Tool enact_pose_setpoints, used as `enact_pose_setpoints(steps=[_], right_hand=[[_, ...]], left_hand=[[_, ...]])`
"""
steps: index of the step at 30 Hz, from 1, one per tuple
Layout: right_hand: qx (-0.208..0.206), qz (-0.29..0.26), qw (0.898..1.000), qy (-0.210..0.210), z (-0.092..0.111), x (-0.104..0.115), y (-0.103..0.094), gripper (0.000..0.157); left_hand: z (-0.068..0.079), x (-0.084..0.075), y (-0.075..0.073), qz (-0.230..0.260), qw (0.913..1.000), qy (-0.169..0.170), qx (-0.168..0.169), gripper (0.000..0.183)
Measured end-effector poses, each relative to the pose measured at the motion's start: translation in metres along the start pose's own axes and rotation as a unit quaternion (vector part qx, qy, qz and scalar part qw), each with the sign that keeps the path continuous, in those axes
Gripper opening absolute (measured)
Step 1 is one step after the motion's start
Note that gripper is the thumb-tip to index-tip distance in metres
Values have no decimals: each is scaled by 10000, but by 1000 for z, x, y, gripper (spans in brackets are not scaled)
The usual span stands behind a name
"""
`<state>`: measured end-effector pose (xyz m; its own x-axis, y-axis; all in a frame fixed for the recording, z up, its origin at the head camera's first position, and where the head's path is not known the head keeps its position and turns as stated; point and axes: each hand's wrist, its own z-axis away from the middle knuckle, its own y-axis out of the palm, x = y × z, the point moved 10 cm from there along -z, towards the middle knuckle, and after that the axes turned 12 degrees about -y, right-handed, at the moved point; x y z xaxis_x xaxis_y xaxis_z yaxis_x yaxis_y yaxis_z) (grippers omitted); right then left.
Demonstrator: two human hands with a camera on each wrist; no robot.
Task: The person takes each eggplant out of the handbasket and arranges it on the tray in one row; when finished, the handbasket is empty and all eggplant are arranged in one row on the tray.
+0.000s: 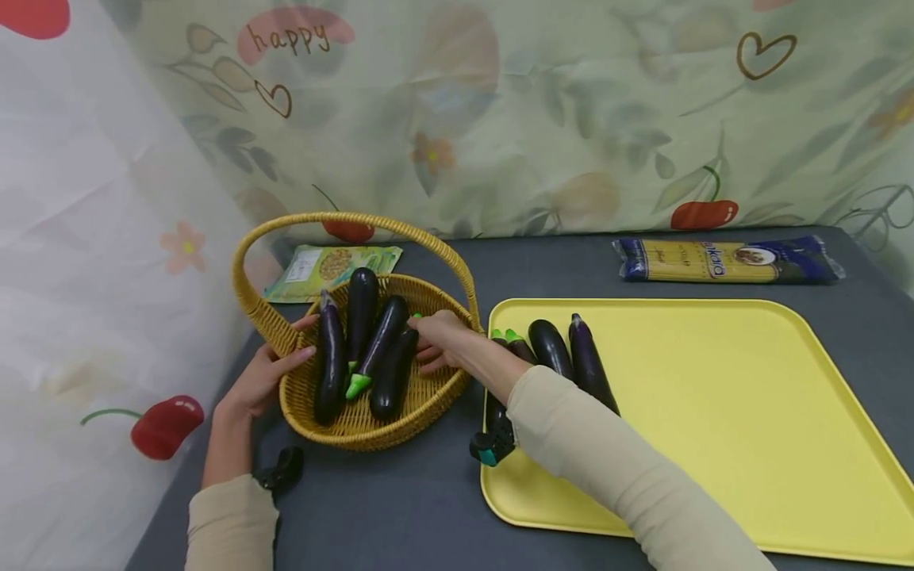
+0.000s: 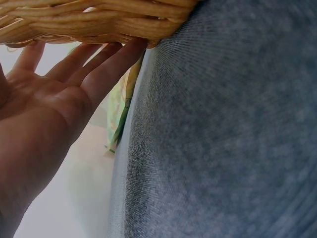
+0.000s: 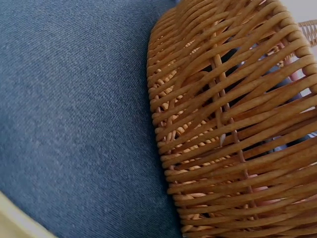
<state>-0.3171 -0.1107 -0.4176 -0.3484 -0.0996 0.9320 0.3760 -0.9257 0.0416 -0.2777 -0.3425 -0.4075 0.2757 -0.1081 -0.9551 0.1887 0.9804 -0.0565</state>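
Observation:
A woven basket (image 1: pixel 371 436) with a tall arched handle holds several dark eggplants (image 1: pixel 330 361), some with bright green stems. At its left side my left hand (image 1: pixel 260 381) grips the rim, thumb over the edge; the left wrist view shows the other fingers against the outer weave. My right hand (image 1: pixel 443 341) reaches inside the right half, fingers loosely extended beside the rightmost eggplant (image 1: pixel 394 377). Its fingertips are close to that eggplant's green stem, partly hiding it. In the right wrist view the basket wall (image 3: pixel 233 148) covers the hand almost entirely.
A yellow tray (image 1: pixel 714 412) lies on the right, with several eggplants (image 1: pixel 591 361) along its left side, partly under my right forearm. Behind the basket is a green food packet (image 1: pixel 307 274). A pasta packet (image 1: pixel 721 262) lies at the back right on the dark tabletop (image 1: pixel 400 507).

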Motion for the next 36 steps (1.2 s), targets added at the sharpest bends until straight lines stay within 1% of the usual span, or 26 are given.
enact_pose_setpoints(steps=[5,10,12,15,20,23,25,28,33,36], right_hand=[[243,-182,9995,115,-2,-6,5,51],[667,-140,9974,223,-3,-9,15,53],[818,23,9964,233,-2,-10,18,51],[877,392,9953,122,1,-10,20,50],[589,1202,9907,-226,6,-6,19,48],[471,1466,9876,-293,7,-5,21,50],[494,1418,9883,-272,7,-6,22,51],[610,1152,9913,-160,6,-7,22,52],[793,550,9953,-22,6,-6,23,70],[963,207,9951,-115,7,-1,26,65]], left_hand=[[0,1,1,9,10000,1,-11,56],[-1,0,1,62,9999,78,21,55],[0,0,1,66,9999,97,43,54],[0,1,1,36,9999,83,47,54],[0,0,1,-15,9999,136,57,53],[1,-3,2,-15,9997,224,92,53],[1,-4,4,0,9996,248,129,54],[1,-3,5,59,9996,221,162,54],[0,-2,4,91,9997,191,139,55],[0,-1,3,67,9995,248,171,55]])
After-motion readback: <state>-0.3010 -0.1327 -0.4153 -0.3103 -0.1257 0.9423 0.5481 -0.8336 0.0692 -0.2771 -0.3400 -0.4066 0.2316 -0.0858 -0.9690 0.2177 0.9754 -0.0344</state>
